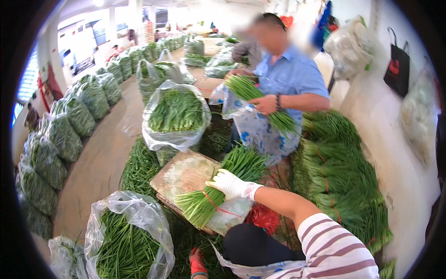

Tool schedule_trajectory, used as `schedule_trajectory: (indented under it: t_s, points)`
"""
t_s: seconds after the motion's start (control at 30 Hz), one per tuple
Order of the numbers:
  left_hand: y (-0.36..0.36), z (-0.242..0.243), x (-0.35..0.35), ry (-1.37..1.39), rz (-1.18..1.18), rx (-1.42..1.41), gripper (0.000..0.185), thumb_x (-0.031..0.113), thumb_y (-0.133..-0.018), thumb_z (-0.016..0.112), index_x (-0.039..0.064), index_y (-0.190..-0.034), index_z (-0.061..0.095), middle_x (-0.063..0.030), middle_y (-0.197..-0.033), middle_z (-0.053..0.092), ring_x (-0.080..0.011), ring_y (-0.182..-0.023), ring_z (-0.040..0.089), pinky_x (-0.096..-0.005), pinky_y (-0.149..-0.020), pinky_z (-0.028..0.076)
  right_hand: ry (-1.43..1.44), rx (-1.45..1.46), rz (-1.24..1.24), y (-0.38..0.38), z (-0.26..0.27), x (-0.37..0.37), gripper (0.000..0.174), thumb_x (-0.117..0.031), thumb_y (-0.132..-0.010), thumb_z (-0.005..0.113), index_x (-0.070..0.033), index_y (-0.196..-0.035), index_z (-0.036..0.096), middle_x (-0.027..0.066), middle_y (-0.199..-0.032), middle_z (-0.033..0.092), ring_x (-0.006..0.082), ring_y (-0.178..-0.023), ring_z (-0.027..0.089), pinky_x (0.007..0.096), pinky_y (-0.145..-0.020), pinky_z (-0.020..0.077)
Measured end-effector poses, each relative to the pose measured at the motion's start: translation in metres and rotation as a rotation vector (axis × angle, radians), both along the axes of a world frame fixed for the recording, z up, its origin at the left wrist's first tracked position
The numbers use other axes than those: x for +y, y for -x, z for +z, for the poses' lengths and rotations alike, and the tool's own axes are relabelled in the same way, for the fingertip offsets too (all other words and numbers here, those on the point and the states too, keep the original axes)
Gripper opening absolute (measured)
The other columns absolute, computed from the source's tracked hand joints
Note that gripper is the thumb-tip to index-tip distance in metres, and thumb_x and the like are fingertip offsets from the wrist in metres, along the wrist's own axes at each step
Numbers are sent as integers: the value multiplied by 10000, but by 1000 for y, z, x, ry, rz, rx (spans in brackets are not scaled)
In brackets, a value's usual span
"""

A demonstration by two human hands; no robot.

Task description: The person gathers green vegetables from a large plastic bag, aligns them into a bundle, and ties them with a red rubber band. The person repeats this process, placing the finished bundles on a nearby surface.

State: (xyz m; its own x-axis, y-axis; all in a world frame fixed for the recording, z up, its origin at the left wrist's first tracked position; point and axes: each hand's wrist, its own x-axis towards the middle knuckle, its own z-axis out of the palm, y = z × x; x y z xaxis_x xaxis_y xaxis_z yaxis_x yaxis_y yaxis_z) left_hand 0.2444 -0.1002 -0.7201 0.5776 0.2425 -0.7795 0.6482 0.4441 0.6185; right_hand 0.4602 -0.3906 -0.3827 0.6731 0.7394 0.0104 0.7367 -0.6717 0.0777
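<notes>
My right hand [228,185], in a white glove, grips a bunch of long green garlic chives [198,211] from above. The bunch slants across a worn wooden board [186,171], its pale cut ends towards me. A red tie [210,200] crosses its stems, with a loose end trailing right. Under the stems lies a whitish sheet [230,212]. Low in the view, my left hand [198,261] wears a red glove and is beside my knee, over loose greens; its fingers are partly hidden, and I cannot tell whether it holds anything.
An open plastic bag of greens [127,244] stands at my left, another [176,111] beyond the board. Red strands [263,218] lie by my knee. A co-worker [289,73] opposite holds chives [244,87]. Tied bunches [334,178] are heaped right; filled bags [66,139] line the left.
</notes>
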Motion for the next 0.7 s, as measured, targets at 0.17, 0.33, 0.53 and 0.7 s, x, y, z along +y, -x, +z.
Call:
schedule_trajectory:
  t_s: [0.17, 0.33, 0.53, 0.7]
  points:
    - [33, 2, 36, -225, -348, -177, 377, 128, -902, 690, -7, -1247, 622, -74, -958, 688, -180, -804, 618, -334, -689, 504, -363, -361, -136, 61, 6, -27, 684, -327, -612, 820, -112, -1239, 652, 73, -971, 638, 275, -1022, 612, 469, -1075, 392]
    - [26, 49, 42, -125, -359, -330, 380, 136, -933, 659, -7, -1282, 609, -100, -1054, 716, -201, -871, 684, -320, -739, 547, -706, -294, -508, 163, 90, -99, 905, -397, -515, 922, -88, -1301, 598, 122, -1019, 627, 323, -1002, 604, 443, -1049, 418]
    - [15, 77, 25, -78, -363, -424, 369, 148, -955, 675, 6, -1287, 599, -117, -1071, 719, -217, -869, 700, -339, -736, 564, -1419, -299, -771, 300, 141, -227, 900, -147, -566, 952, -23, -1355, 536, 86, -1270, 597, 157, -1202, 530, 328, -1077, 423]
    - [-19, 38, 82, -13, -667, -475, 497, 282, -1004, 589, 55, -1436, 495, -147, -1284, 656, -306, -1123, 659, -461, -944, 528, -1651, -665, -902, 393, 176, -303, 866, -76, -603, 935, 9, -1360, 522, 116, -1310, 603, 204, -1217, 559, 358, -1091, 435]
